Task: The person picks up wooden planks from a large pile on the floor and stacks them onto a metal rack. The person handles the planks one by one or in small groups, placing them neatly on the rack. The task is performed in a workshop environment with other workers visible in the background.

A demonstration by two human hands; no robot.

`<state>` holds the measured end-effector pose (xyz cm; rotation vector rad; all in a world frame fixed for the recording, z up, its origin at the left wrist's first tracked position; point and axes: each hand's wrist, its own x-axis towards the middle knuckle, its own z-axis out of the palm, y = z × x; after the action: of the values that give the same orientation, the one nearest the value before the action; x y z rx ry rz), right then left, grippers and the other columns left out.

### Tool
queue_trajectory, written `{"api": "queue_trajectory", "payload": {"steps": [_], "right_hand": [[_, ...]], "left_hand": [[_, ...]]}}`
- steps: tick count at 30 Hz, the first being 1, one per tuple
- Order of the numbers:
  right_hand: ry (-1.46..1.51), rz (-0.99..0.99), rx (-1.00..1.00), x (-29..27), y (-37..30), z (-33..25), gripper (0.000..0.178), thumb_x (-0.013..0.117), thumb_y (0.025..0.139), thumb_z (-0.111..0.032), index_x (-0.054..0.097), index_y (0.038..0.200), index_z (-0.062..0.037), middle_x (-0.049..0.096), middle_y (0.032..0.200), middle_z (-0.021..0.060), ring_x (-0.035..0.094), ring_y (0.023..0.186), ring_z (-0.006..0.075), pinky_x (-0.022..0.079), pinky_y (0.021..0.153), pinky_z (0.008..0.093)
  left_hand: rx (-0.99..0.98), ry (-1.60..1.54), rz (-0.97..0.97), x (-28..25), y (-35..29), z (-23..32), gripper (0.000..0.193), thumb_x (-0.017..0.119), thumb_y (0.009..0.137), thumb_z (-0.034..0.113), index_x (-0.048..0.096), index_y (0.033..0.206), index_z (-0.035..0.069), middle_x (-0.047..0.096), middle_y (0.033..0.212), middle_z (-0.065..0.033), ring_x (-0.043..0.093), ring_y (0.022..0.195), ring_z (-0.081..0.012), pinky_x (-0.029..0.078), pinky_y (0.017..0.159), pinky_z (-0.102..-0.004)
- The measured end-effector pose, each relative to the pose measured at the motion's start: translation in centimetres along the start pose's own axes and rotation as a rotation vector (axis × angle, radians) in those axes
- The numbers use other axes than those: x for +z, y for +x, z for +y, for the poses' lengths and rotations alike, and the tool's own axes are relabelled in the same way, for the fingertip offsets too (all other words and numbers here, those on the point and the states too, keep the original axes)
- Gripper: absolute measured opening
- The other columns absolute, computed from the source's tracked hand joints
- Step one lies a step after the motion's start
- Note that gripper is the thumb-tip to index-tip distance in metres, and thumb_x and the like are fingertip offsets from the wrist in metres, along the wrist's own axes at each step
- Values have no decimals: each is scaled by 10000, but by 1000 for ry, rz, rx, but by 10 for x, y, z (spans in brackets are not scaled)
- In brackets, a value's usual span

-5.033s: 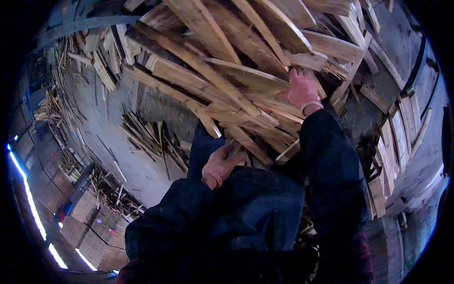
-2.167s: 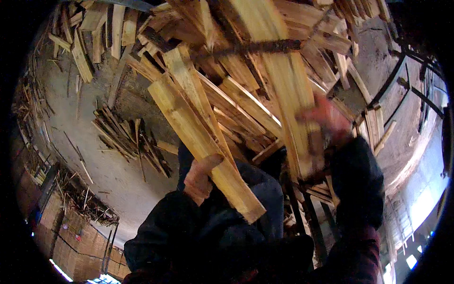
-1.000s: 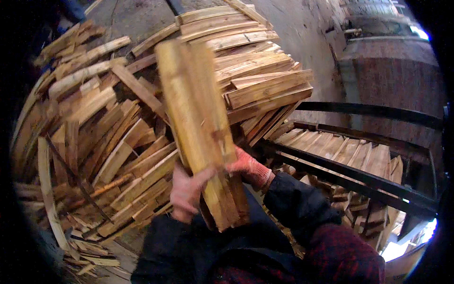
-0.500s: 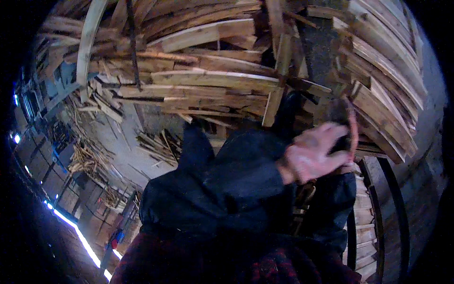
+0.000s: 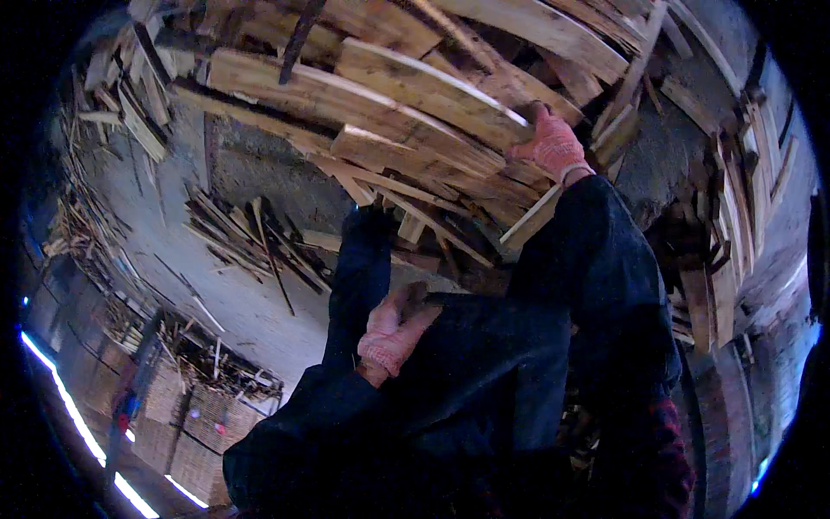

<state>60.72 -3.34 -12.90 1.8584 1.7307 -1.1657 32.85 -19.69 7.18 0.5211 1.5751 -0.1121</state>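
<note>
Pink knit covers the right hand (image 5: 558, 149), stretched out at the far end of its dark sleeve (image 5: 605, 251), and it's right at the end of a pale-edged plank (image 5: 432, 86)! Thumb and fingers are spread partway around that right-hand end, the thumb on the near side, the fingertips by the far corner; whether they have closed on the wood, I cannot tell. That plank lies on top of the wood pile (image 5: 380, 151), slanting down to the right, with other boards crowded beneath and beside it. Down to the left, the left hand (image 5: 393, 333), pinkish as well, sits over the dark trousers (image 5: 493, 363), half curled, thumb and fingers pointing up and to the right; shadow swallows the fingertips, so no call on whether it holds anything. Across the top, a dark narrow stick (image 5: 301, 39) stands out against the boards. Over on the left, a bundle of thin sticks (image 5: 246, 233) lies loosely on the grey floor (image 5: 238, 316), well apart from both hands, and lower down, twigs (image 5: 216, 359) lie heaped above a brown ribbed stack (image 5: 203, 441). Out to the right, more boards (image 5: 748, 190) stand closely side by side, curving with the rim of the view.
</note>
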Motion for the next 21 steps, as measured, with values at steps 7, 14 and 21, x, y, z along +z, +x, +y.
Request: {"api": "queue_trajectory", "payload": {"steps": [7,14,21], "right_hand": [[31,22,-71,18,-57,-14,621,747,690,-421,578,1150,-40,628,1011,185,603,963,341,485,832,417],[161,190,-88,5,-130,-29,615,777,682,-364,572,1177,-62,633,1072,181,608,990,340,494,849,392],[93,13,-279,9,-125,-107,787,740,699,-438,439,1315,-50,456,1328,215,476,1190,378,423,976,437]], "left_hand": [[-119,-262,75,-9,11,-28,515,688,799,321,560,1195,17,593,1176,-119,537,1111,-226,386,964,-301],[21,-448,43,-18,40,3,555,669,831,313,499,1272,24,531,1241,-109,495,1145,-215,373,992,-313],[173,-633,111,-20,98,-10,586,632,862,294,419,1325,6,517,1251,-107,528,1111,-206,426,930,-313]]}}
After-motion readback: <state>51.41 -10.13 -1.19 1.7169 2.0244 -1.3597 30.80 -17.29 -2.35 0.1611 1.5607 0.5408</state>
